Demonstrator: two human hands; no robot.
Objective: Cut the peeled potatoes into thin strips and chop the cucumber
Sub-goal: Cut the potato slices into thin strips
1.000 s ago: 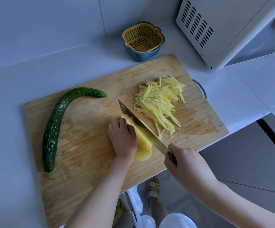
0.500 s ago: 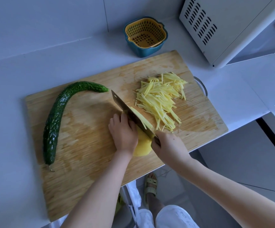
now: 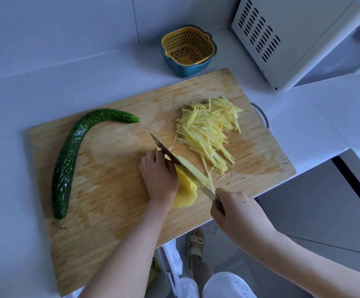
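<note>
Head view: the wooden cutting board (image 3: 110,211) lies on the white countertop (image 3: 24,93). The left hand (image 3: 159,179) rests on the peeled potato (image 3: 185,192) near the board's front edge, fingers curled down over it to hold it in place. The right hand (image 3: 237,211) is closed around the handle of the knife (image 3: 187,168). The blade lies against the left knuckles, in the potato's right side, with a thin slice leaning on its right face. The pile of potato strips (image 3: 209,130) lies on the right half of the board. The whole cucumber (image 3: 67,164) lies uncut along the board's left side. A yellow strainer basket (image 3: 187,50) sits in a blue bowl behind the board, and a white microwave (image 3: 282,39) stands at the right rear.
</note>
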